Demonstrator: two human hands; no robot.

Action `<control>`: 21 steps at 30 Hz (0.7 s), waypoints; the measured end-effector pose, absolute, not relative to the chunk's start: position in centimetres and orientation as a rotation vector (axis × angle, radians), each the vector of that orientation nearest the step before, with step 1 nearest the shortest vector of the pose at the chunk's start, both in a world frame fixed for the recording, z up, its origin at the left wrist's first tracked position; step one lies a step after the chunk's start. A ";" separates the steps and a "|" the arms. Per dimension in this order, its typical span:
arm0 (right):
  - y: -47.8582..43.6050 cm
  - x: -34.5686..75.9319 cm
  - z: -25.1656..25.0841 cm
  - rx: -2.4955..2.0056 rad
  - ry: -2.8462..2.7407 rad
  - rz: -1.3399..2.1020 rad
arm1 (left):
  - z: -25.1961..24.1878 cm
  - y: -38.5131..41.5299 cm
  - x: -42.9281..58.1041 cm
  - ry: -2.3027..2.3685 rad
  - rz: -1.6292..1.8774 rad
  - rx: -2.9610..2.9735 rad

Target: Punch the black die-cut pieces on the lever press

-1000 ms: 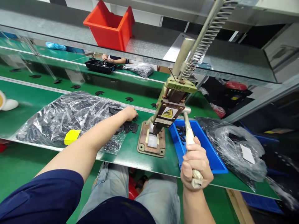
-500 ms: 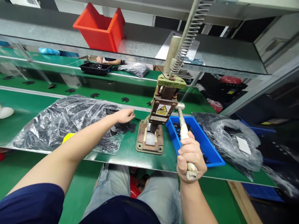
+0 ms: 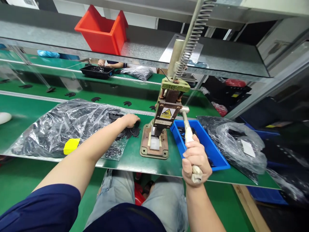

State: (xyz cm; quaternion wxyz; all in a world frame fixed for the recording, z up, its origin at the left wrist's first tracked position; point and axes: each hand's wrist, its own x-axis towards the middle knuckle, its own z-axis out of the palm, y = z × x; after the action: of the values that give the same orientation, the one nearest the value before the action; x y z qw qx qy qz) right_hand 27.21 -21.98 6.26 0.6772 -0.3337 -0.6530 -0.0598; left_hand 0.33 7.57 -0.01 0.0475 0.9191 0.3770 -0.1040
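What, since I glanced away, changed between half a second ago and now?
The left forearm swung right, uncovering more of the yellow label; the left hand dipped slightly to the black parts, though whether it holds one is hidden. The right hand stays around the lever; the press looks unchanged.

Up on the metal shelf [image 3: 145,42] my camera gives me a red bin [image 3: 103,37], with a white sheet [image 3: 167,51] lying to its right. Beyond, on the far desk [image 3: 66,63], I make out a black tray [image 3: 96,74], a bulging plastic bag [image 3: 141,74] beside it and a blue bundle [image 3: 48,53] farther left. At my right, a wooden plank [image 3: 251,206] sits low.
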 end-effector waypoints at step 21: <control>-21.6 27.2 5.9 -0.745 -1.452 -0.149 | 0.4 4.4 -0.5 1.303 0.283 2.224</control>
State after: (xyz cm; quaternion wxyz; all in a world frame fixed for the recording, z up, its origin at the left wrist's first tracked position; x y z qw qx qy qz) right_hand 27.16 -21.59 5.90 0.6827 -0.3323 -0.6474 -0.0663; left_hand -0.48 4.44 0.35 0.2709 0.8255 0.4839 0.1049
